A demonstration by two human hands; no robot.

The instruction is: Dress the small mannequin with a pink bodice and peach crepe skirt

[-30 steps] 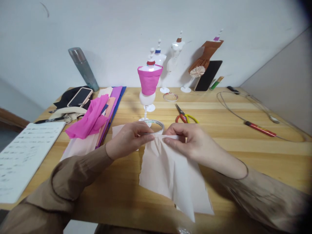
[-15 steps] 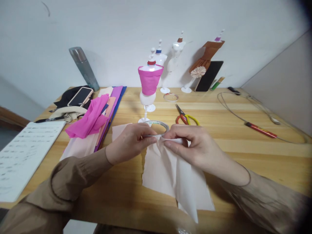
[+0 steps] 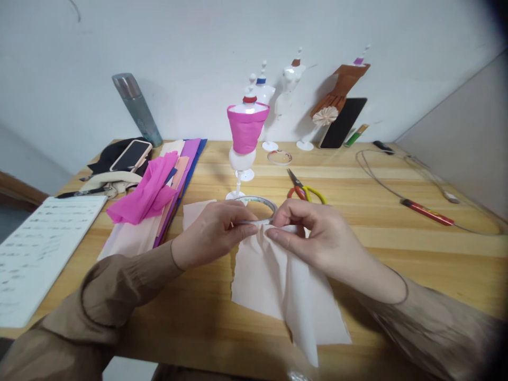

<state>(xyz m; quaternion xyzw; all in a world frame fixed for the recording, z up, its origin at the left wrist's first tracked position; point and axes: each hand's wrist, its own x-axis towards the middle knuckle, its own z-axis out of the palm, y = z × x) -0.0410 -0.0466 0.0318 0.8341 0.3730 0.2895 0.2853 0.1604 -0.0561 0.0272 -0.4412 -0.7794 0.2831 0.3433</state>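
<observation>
A sheet of pale pink crepe paper point(image 3: 278, 286) hangs down in folds from both hands, its top edge gathered into small pleats. My left hand point(image 3: 216, 230) pinches the pleated edge from the left, thumb toward me. From the right, my right hand point(image 3: 313, 230) pinches the same edge close by, with a small gap between the fingertips. Just behind the fingers lies a roll of tape point(image 3: 271, 205), partly covered by them. Beyond it stands a small white mannequin wrapped in a bright pink top point(image 3: 248, 129). Scissors point(image 3: 304, 191) with red and yellow handles lie behind my right hand.
At left are a stack of coloured paper point(image 3: 184, 164), a crumpled pink piece point(image 3: 145, 193), a phone point(image 3: 132, 156), a bottle point(image 3: 137, 108) and a written sheet point(image 3: 43, 248). More mannequins point(image 3: 291, 90) stand along the wall. A red-handled tool with a cable point(image 3: 426, 211) lies right.
The fingers have shifted slightly on the gathered edge, and the paper's lower folds hang a little differently. Both hands keep their pinch. The view has moved slightly.
</observation>
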